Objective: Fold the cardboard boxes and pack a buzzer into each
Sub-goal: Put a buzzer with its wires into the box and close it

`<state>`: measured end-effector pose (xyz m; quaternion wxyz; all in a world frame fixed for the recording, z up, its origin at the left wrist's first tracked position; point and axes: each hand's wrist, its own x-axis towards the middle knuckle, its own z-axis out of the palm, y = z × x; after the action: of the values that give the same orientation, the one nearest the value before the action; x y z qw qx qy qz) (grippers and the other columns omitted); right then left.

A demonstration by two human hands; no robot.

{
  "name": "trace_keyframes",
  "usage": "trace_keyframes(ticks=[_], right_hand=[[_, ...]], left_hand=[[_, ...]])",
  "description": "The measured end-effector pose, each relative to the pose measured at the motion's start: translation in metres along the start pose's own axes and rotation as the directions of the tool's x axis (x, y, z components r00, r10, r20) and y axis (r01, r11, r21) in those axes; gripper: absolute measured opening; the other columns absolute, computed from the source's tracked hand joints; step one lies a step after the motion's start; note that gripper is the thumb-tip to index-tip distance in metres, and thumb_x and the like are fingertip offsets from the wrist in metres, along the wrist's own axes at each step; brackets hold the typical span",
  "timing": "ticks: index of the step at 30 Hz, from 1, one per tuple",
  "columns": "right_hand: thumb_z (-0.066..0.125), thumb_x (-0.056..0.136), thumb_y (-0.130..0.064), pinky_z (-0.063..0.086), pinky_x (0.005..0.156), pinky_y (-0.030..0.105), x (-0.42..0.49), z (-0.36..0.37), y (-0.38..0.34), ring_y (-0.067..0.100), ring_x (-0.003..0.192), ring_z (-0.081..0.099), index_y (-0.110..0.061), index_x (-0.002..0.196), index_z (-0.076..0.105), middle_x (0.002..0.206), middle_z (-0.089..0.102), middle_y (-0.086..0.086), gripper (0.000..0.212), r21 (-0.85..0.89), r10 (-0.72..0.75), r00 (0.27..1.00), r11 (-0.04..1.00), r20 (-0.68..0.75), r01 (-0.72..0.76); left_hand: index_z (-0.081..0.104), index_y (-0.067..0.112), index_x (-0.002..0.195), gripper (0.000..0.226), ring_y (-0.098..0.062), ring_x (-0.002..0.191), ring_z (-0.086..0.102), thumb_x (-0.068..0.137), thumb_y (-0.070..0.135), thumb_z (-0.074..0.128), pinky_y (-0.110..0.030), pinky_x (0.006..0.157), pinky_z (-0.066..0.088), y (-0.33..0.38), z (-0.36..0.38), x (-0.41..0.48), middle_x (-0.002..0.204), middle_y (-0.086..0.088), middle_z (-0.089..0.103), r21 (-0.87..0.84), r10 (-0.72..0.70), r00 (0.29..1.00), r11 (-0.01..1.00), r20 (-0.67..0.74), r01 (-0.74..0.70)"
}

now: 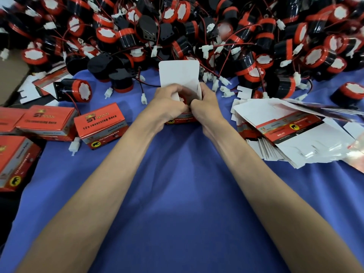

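**Left hand (169, 103) and right hand (204, 107) at the mouth of the open box (179, 73)**

We have both hands together at the middle of the bench (177, 184). The fingers of each curl onto the top of the open box and pinch its side flaps, and its white lid flap stands upright behind them. The largest thing in view is the heap of buzzers (177, 26), black and red with tangled wires, spread along the far side. To our right lies a fanned stack of flat boxes (295, 138); to our left the finished boxes (100, 125) sit closed. Between our thumbs a red rim of the buzzer (184, 99) shows inside the box, so we judge the part is in and closing is the step in hand.

To do it well, we should tuck the wire and plug below the rim first and fold the two side flaps flat. Then we bring the tall lid over and slide its tongue in straight, steadying the walls so the card does not buckle. We cannot see the wire from here, so we should check that it is not trapped
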<state>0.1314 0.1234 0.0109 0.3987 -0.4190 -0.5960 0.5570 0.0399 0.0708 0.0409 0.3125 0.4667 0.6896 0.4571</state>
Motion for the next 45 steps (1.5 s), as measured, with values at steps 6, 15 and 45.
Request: trace_keyframes(ticks=[6, 15, 45], right_hand=[[0.043, 0.071, 0.004, 0.052, 0.079, 0.030, -0.002, -0.002, 0.003, 0.019, 0.098, 0.064, -0.019, 0.104, 0.066, 0.100, 0.071, 0.001, 0.046, 0.052, 0.028, 0.999, 0.998, -0.035, -0.026], [0.043, 0.071, 0.010, 0.052, 0.087, 0.036, -0.011, -0.002, -0.001, 0.018, 0.094, 0.062, -0.008, 0.114, 0.063, 0.101, 0.069, 0.006, 0.050, 0.012, -0.078, 0.995, 0.997, -0.065, 0.079], [0.060, 0.080, 0.013, 0.046, 0.087, 0.018, -0.014, 0.000, -0.005, 0.009, 0.101, 0.054, -0.009, 0.117, 0.049, 0.108, 0.055, -0.007, 0.045, 0.022, -0.379, 0.926, 0.925, -0.002, 0.379]], left_hand=[[0.069, 0.034, 0.091, 0.037, -0.010, 0.102, 0.062, 0.074, 0.001, 0.069, -0.024, 0.087, 0.054, -0.005, 0.006, 0.005, 0.110, 0.004, 0.067, 0.083, 0.005, 0.999, 0.997, -0.054, -0.001], [0.063, 0.046, 0.079, 0.033, -0.016, 0.115, 0.047, 0.075, 0.013, 0.068, -0.026, 0.097, 0.047, -0.009, 0.002, 0.003, 0.123, -0.001, 0.044, 0.183, 0.081, 0.993, 0.981, -0.085, -0.065], [0.011, 0.011, 0.112, 0.048, 0.017, 0.097, 0.050, 0.092, -0.013, 0.048, -0.013, 0.085, 0.045, -0.038, 0.008, 0.008, 0.116, 0.000, 0.039, -0.201, 0.387, 0.890, 0.877, -0.243, -0.436]])
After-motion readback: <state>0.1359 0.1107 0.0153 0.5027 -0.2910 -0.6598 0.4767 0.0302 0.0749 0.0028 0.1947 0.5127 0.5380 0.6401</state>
